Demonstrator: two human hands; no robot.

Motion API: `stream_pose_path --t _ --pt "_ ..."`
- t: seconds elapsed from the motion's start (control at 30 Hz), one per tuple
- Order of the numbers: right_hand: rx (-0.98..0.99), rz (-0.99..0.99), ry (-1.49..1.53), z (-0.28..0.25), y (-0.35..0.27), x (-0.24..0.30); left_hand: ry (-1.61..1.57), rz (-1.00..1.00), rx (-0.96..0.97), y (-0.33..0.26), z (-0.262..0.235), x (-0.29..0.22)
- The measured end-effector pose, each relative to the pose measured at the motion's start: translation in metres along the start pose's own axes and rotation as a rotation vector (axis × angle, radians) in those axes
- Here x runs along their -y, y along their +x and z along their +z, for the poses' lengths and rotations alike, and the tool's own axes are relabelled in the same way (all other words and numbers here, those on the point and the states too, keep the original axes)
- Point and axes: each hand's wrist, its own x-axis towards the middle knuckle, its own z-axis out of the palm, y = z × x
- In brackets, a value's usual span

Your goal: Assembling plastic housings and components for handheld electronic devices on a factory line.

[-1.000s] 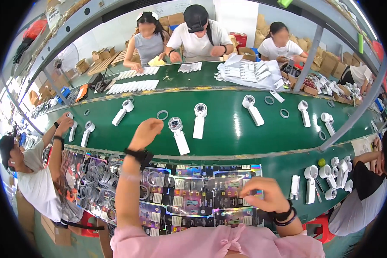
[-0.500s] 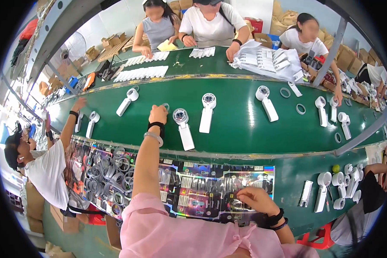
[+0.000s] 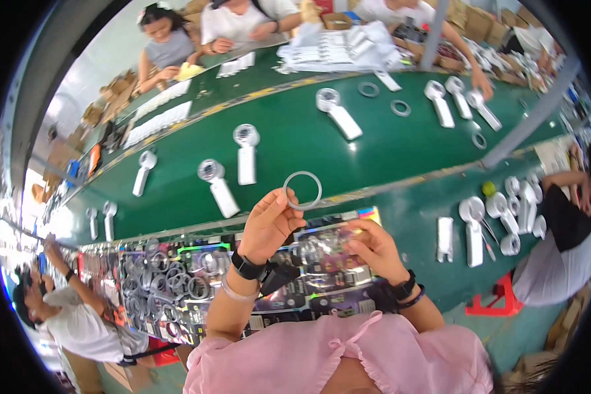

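Note:
Pinched in the fingertips of my left hand (image 3: 268, 225) is a thin grey ring (image 3: 320, 186), held up over the near edge of the green belt. My right hand (image 3: 379, 249) is just to the right of it, fingers bent and apart with nothing in them. Below both hands lie shiny printed packaging sheets (image 3: 331, 256). A heap of grey rings (image 3: 177, 281) covers their left part. Closest to my left hand on the belt (image 3: 289, 141) are white handheld fans, one lying tilted (image 3: 222, 195) and another (image 3: 245, 161) behind it.
More white fans (image 3: 341, 117) and loose grey rings (image 3: 400, 108) lie along the belt. At right, several fans (image 3: 474, 230) rest on the table beside a seated person. A metal post (image 3: 528, 128) slants across the right. Across the belt, people handle white parts (image 3: 348, 49).
My left hand has drawn back from the belt with a grey ring in its fingers. My right hand has risen toward it. The view has shifted, and the person at left has lowered an arm.

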Motion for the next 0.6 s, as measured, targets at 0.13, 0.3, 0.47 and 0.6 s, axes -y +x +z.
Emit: stream_pose_path --t 0.13,0.3,0.47,0.6 --pt "-0.065 -0.282 -0.190 -0.006 0.000 0.013 -0.202 -0.180 -0.011 0.003 0.017 0.039" --pt "-0.137 -0.441 -0.431 -0.013 -0.007 0.042 -0.092 -0.267 0.039 0.004 0.034 0.067" --pt "-0.091 -0.520 -0.742 -0.023 -0.008 0.039 0.176 -0.353 0.043 -0.005 0.040 0.075" --pt "0.052 -0.280 -0.613 -0.025 -0.011 0.045 0.452 -0.439 0.025 0.001 0.050 0.066"
